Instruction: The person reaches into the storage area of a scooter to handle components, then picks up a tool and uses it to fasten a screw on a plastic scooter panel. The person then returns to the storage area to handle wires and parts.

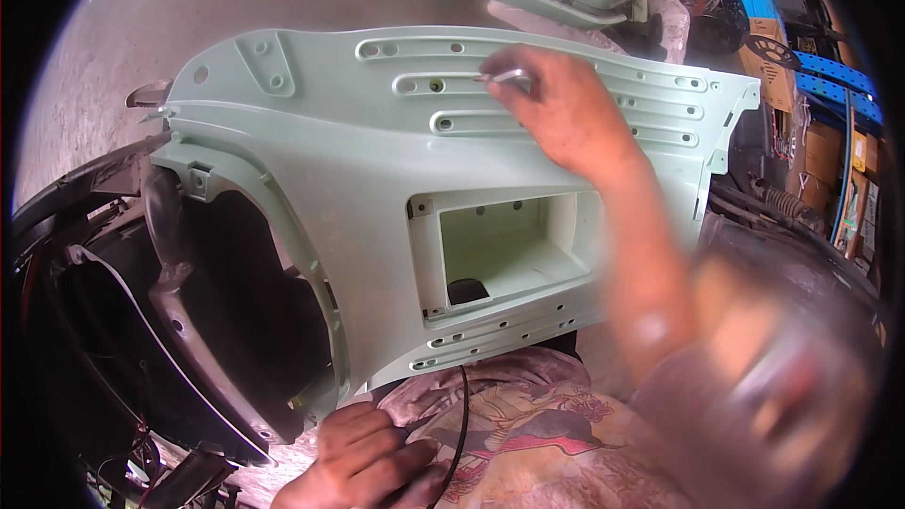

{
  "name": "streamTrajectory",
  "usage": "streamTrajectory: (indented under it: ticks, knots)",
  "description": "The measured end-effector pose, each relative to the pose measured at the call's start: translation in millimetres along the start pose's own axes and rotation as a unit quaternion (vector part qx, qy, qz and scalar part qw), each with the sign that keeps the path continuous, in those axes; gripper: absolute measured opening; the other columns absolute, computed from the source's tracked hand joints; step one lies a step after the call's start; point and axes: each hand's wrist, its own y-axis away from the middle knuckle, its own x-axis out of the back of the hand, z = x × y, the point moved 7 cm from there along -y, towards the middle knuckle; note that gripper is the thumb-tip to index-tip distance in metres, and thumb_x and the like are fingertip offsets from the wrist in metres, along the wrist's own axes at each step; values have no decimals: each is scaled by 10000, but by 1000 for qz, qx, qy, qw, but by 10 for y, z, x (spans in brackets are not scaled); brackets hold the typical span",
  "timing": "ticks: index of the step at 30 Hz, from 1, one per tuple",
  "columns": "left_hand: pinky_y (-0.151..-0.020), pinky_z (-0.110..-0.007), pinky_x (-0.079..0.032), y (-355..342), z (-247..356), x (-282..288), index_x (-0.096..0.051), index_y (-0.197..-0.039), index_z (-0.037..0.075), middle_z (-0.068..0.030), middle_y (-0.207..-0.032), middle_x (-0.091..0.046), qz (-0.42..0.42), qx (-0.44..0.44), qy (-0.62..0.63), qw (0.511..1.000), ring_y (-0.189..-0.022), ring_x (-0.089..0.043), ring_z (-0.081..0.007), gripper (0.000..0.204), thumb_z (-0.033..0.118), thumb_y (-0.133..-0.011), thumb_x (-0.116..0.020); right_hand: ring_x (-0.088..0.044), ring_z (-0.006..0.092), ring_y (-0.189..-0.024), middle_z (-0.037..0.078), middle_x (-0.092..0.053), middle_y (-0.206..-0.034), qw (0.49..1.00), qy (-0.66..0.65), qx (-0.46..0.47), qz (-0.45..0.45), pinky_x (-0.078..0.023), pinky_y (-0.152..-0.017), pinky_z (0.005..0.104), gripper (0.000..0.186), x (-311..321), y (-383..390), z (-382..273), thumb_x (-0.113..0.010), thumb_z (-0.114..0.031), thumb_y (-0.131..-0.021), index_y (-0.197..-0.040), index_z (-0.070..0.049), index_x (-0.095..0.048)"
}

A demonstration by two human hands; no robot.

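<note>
Your right grip point(570, 113) is pinched around a slim metal piece point(512, 74) at the pale green panel point(349, 198) before you; steady it squarely; your left grip point(363, 462) curls, contents unclear

Floor point(226, 0) was grey, w/ paler scuffing toward L edge; lg. pale green panel point(339, 165) spread above it, actual support hidden; 2nd green panel point(580, 2) showed at top, floor contact unclear; far R, blue shelf rack point(839, 69) had brown cardboard boxes point(822, 155) in/beside it.
</note>
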Motion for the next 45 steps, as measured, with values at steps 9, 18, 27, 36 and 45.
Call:
streamTrajectory:
  ticks: [9,18,27,36,45]
  knots:
    - [-600,-270,-417,-580,296,1207,-603,-951,-24,-83,-716,-585,159,276,-313,895,-579,-520,-187,222,167,-842,-633,-610,261,-706,115,-658,-913,995,-26,86,31,-490,-687,378,159,-235,-25,-183,-615,-140,-860,-995,-73,-665]
    - [-663,-425,-438,-2063,-634,1480,-588,-1031,2,-205,-762,-588,56,118,-467,875,-676,-569,-337,209,168,-904,-579,-622,319,-799,92,-624,-901,991,59,121,-11,-509,-726,406,100,-347,-139,-340,-623,-137,-844,-927,-92,-656]
    - [-801,-431,-495,-2640,-416,1517,-671,-925,-20,-243,-909,-660,-85,209,-505,833,-896,-639,-378,249,195,-878,-554,-620,318,-800,94,-641,-899,990,46,130,-24,-497,-725,417,124,-225,-267,-334,-640,-105,-802,-924,-87,-637]
    - [-786,-401,-488,-2524,-1166,1703,-606,-1092,-11,-218,-960,-655,-78,289,-409,862,-879,-648,-334,309,220,-886,-616,-621,319,-824,95,-637,-931,989,73,121,-42,-495,-752,414,129,-220,-275,-441,-640,-87,-800,-928,-76,-631]
    - [-859,-412,-472,-2455,-1649,1249,-666,-1101,34,-176,-1020,-670,-258,345,-444,786,-952,-625,-330,294,243,-917,-571,-591,261,-804,134,-628,-1004,998,-3,55,42,-475,-762,357,250,295,-279,-300,-574,-121,-854,-1088,-37,-547]
